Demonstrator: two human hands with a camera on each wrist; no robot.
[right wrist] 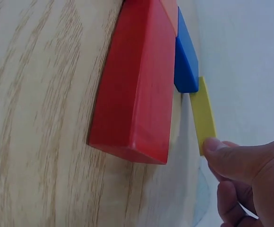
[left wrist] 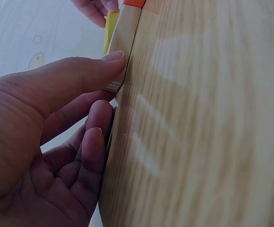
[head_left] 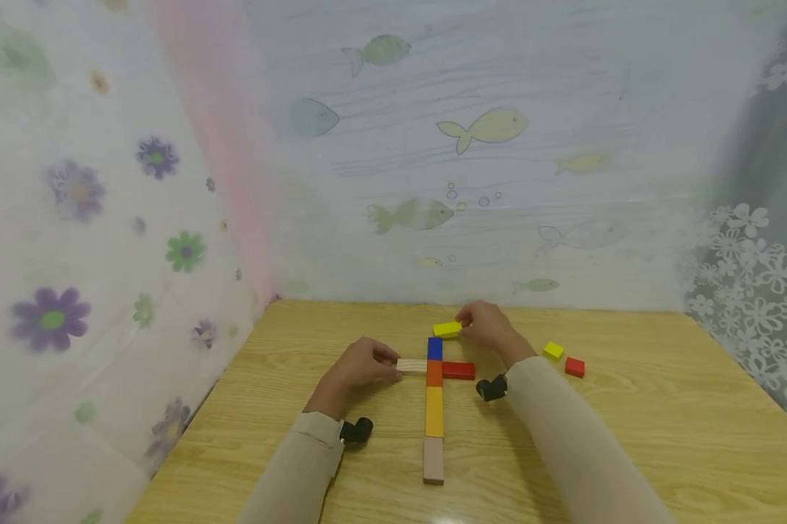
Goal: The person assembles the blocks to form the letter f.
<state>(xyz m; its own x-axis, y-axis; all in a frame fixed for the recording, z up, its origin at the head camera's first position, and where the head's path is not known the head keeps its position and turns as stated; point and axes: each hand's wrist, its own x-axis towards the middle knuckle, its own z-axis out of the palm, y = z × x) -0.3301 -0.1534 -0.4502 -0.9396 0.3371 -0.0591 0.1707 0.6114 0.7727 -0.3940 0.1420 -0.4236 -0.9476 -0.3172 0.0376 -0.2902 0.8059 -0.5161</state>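
Wooden blocks form a cross on the table. A blue block point(head_left: 435, 348), an orange block point(head_left: 435, 373), a yellow-orange block point(head_left: 434, 411) and a light brown block point(head_left: 433, 460) make its upright line. A red block point(head_left: 459, 370) sticks out to the right, a plain wood block point(head_left: 412, 365) to the left. My left hand point(head_left: 362, 364) pinches the plain block's outer end between thumb and finger. My right hand point(head_left: 488, 327) pinches one end of a yellow block point(right wrist: 203, 116), held crosswise just beyond the blue block; its other end overlaps the blue block's far end in the right wrist view.
To the right on the wooden table point(head_left: 642, 407) lie a small yellow block point(head_left: 553, 351) and a small red block point(head_left: 574, 367). A fish-patterned curtain point(head_left: 341, 240) hangs behind the table's far edge, and a flowered one point(head_left: 118, 291) along the left.
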